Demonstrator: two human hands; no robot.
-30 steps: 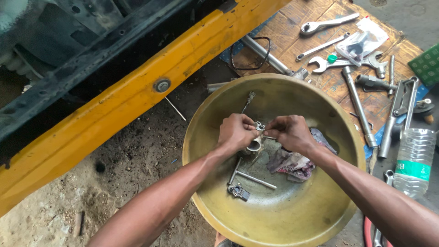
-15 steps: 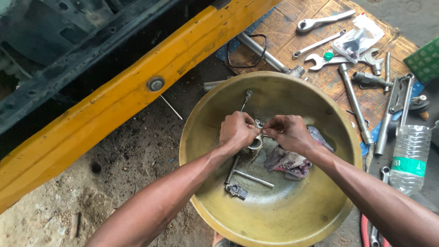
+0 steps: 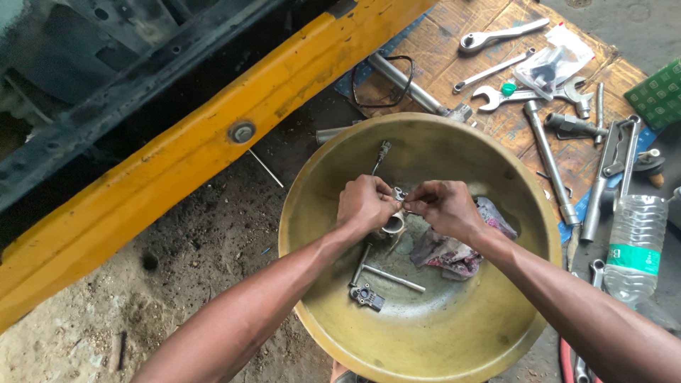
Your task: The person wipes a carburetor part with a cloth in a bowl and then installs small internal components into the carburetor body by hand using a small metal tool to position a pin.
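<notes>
Small metal part point(image 3: 399, 194), silvery and mostly hidden, sits at the centre of the frame between both hands, above the middle of a wide brass-coloured basin point(image 3: 454, 340); left hand point(image 3: 365, 204) is curled closed around it from the left, and right hand point(image 3: 443, 207) pinches it with thumb and fingertips from the right, knuckles nearly meeting; just beneath the left hand a short metal ring point(image 3: 392, 225) shows, touching or nearly touching the palm; a crumpled grey rag point(image 3: 454, 250) lies on the basin floor under the right wrist; below the hands a thin rod point(image 3: 394, 278) and a small dark fitting point(image 3: 367, 296) lie on the bare bottom, with open basin floor towards the lower rim; another thin piece point(image 3: 381, 154) rests near the upper rim; outside the basin, bare dirt ground point(image 3: 177, 276) spreads to the lower left; a yellow beam point(image 3: 177, 177) runs diagonally across the upper left, close to the basin's upper left edge; at the upper right, wrenches point(image 3: 496, 34) and a long socket bar point(image 3: 547, 159) lie spread on a cardboard sheet point(image 3: 440, 53), crowding the basin's right edge; a clear plastic bottle point(image 3: 635, 245) lies at the far right
</notes>
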